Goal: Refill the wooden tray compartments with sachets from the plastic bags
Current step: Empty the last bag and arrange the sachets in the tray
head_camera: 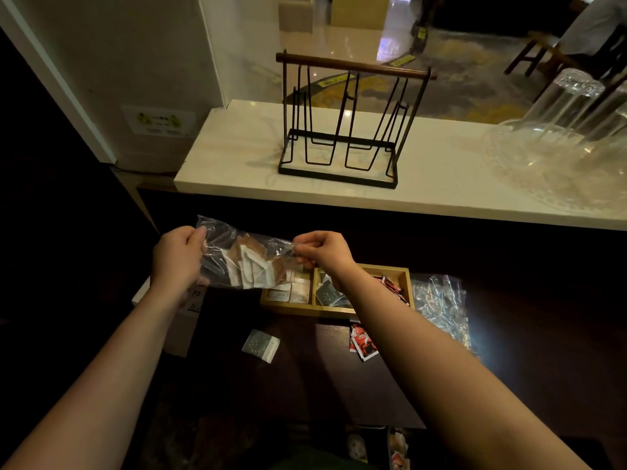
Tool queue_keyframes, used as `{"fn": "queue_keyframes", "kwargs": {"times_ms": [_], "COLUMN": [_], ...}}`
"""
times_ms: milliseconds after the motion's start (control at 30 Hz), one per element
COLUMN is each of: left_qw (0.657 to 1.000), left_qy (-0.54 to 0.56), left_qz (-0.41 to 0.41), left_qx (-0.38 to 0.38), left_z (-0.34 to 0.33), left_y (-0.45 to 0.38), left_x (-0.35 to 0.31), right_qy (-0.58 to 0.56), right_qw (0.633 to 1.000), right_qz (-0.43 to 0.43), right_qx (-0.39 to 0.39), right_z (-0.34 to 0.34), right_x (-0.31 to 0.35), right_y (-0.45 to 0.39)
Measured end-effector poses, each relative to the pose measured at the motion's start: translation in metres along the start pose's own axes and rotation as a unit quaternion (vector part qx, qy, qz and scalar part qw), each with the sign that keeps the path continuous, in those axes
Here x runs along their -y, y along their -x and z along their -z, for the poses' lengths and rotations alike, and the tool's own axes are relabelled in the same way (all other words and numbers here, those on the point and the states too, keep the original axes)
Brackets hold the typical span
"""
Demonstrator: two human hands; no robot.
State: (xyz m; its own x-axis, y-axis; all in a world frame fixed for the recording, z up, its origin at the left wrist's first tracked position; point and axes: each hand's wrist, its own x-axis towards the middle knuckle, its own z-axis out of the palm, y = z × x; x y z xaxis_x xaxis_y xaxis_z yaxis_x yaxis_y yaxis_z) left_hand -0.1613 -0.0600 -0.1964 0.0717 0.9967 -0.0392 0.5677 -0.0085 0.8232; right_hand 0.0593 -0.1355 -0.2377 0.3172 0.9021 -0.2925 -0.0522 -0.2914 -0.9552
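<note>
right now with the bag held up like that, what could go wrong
1. Both hands, left and right, pinch the plastic bag beside the wooden tray, not squarely over it, so brown sachets could spill onto the dark counter.
2. The right forearm crosses the tray and may knock out the red sachets.
3. A loose sachet already lies near the edge.

Counter: pale marble ledge (339, 184) running left to right, raised above a dark wooden worktop (373, 385).
On ledge: black wire rack (339, 130) with wooden top bar, mid-ledge; clear glassware (559, 137) at the right end.
Left: white wall (135, 62) with a small yellow-marked sticker (159, 122).
Beyond: glossy floor (356, 39) with a patterned carpet; dark wooden chairs (543, 52) far right.
Light: dim at the worktop, brighter beyond.
</note>
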Motion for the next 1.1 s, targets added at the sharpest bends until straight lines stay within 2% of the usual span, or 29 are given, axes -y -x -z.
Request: {"fn": "queue_keyframes", "kwargs": {"times_ms": [200, 367, 933, 1100], "left_qw": [1.0, 0.998, 0.995, 0.99], "left_qy": [-0.001, -0.039, -0.065, -0.08], "left_qz": [-0.006, -0.038, -0.079, -0.118], "left_qx": [0.024, 0.017, 0.013, -0.013], "left_z": [0.003, 0.004, 0.007, 0.007], "left_y": [-0.006, -0.007, -0.007, -0.003], "left_x": [-0.012, -0.02, -0.036, -0.043], "right_qy": [-0.009, -0.014, -0.048, -0.051], "right_qw": [1.0, 1.0, 0.998, 0.998], "right_qz": [-0.016, -0.021, -0.027, -0.015], "right_qx": [-0.001, 0.001, 0.022, 0.027], "right_z": [0.003, 0.006, 0.014, 0.015], "right_x": [-0.004, -0.007, -0.006, -0.005], "right_y": [-0.002, -0.001, -0.006, -0.005]}}
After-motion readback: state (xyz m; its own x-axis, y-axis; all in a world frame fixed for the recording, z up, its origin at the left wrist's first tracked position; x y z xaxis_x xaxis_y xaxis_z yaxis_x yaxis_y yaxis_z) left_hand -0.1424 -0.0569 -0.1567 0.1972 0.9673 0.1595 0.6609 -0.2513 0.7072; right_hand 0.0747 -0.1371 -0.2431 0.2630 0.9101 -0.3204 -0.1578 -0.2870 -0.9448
